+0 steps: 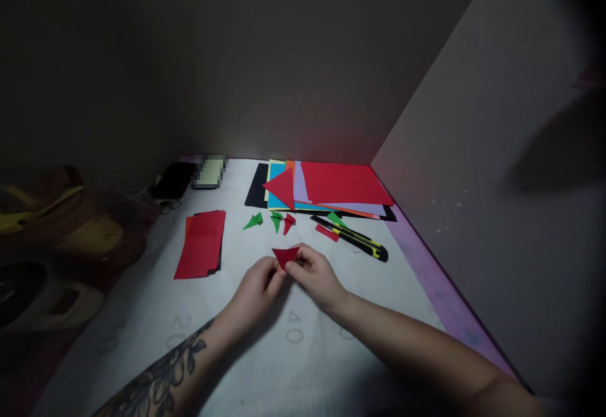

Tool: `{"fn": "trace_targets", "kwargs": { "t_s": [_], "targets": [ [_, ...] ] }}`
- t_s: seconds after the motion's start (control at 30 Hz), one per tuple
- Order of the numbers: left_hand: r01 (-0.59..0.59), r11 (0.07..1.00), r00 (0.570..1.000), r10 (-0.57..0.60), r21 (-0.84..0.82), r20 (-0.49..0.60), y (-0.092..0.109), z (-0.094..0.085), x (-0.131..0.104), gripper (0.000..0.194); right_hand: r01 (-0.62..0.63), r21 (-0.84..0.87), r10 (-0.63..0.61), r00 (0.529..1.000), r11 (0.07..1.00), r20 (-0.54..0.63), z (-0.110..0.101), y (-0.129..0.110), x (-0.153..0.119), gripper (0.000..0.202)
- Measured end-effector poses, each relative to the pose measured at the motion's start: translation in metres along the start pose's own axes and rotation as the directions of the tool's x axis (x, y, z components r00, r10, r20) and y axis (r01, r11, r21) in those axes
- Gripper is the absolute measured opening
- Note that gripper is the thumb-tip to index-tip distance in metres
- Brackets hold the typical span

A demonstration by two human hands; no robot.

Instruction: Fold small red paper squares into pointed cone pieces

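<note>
A small red paper triangle (285, 256), point down, is pinched between my two hands above the white sheet. My left hand (261, 281) has thumb and fingers closed at its lower left edge. My right hand (316, 276) grips it from the right, thumb on the front and fingers behind. Just beyond lie two small folded green paper pieces (254, 221) and a folded red paper piece (288, 223). To their right, a black and yellow box cutter (353, 239) rests across a green scrap (337, 219), close to a red paper strip (326, 233).
Coloured paper sheets (345, 183) are stacked at the back, a larger red triangle (283, 188) on top. At left lies a pile of red paper rectangles (201, 245). Behind it are a phone (209, 172) and a dark flat object (173, 180). Walls rise behind and right.
</note>
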State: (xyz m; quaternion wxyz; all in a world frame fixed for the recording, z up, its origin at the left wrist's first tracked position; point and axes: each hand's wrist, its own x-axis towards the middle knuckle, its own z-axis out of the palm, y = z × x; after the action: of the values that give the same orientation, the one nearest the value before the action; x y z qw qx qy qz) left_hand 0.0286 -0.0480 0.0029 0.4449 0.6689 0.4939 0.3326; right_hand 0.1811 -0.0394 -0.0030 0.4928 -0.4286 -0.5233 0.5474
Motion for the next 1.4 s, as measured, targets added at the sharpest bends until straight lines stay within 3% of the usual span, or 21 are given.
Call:
{"fn": "trace_targets", "kwargs": {
  "t_s": [0.13, 0.2, 0.33, 0.4, 0.5, 0.67, 0.8, 0.9, 1.03, 1.17, 1.4],
  "targets": [
    [-0.014, 0.999, 0.999, 0.012, 0.043, 0.053, 0.003, -0.001, -0.002, 0.017, -0.116, 0.098, 0.124, 0.990, 0.988, -0.074, -0.007, 0.003, 0.004, 0.017],
    [0.005, 1.000, 1.000, -0.005, 0.019, 0.002, 0.004, -0.004, -0.001, 0.016, -0.155, 0.135, 0.163, 0.985, 0.979, -0.050, -0.011, 0.006, 0.006, 0.017],
    [0.057, 0.985, 0.987, -0.081, -0.165, -0.141, 0.003, -0.009, 0.002, 0.013, -0.153, 0.059, 0.155, 0.987, 0.987, -0.032, -0.015, 0.007, 0.006, 0.016],
    [0.057, 0.954, 0.982, -0.107, -0.293, -0.157, 0.003, -0.011, 0.003, 0.015, -0.141, -0.013, 0.140, 0.990, 0.990, -0.025, -0.015, 0.005, 0.006, 0.019],
    [0.053, 0.925, 0.990, -0.098, -0.376, -0.103, 0.005, -0.012, 0.004, 0.014, -0.100, -0.065, 0.099, 0.995, 0.993, -0.010, -0.015, 0.001, 0.005, 0.014],
    [0.121, 0.952, 0.992, -0.121, -0.282, 0.019, 0.005, -0.012, 0.004, 0.004, 0.007, -0.085, -0.008, 1.000, 0.996, -0.011, -0.015, 0.000, 0.005, 0.010],
    [0.219, 0.933, 0.972, -0.233, -0.284, -0.014, 0.002, -0.013, 0.005, 0.018, 0.041, -0.092, -0.036, 0.998, 0.995, 0.052, -0.018, 0.001, 0.004, 0.003],
    [0.258, 0.898, 0.957, -0.289, -0.356, -0.036, 0.003, -0.015, 0.006, 0.024, 0.115, -0.135, -0.101, 0.990, 0.984, 0.103, -0.019, 0.001, 0.003, 0.013],
    [0.279, 0.815, 0.949, -0.316, -0.507, 0.014, 0.006, -0.015, 0.006, 0.028, 0.219, -0.229, -0.206, 0.975, 0.948, 0.081, -0.019, 0.002, 0.003, 0.020],
    [0.252, 0.798, 0.958, -0.287, -0.547, 0.022, 0.007, -0.014, 0.006, 0.029, 0.246, -0.243, -0.242, 0.969, 0.938, 0.047, -0.019, 0.001, 0.003, 0.019],
    [-0.011, 0.968, 0.992, -0.020, -0.252, -0.121, 0.009, -0.013, 0.003, 0.020, 0.246, -0.196, -0.249, 0.968, 0.949, 0.007, -0.020, 0.000, 0.002, 0.015]
  ]
}}
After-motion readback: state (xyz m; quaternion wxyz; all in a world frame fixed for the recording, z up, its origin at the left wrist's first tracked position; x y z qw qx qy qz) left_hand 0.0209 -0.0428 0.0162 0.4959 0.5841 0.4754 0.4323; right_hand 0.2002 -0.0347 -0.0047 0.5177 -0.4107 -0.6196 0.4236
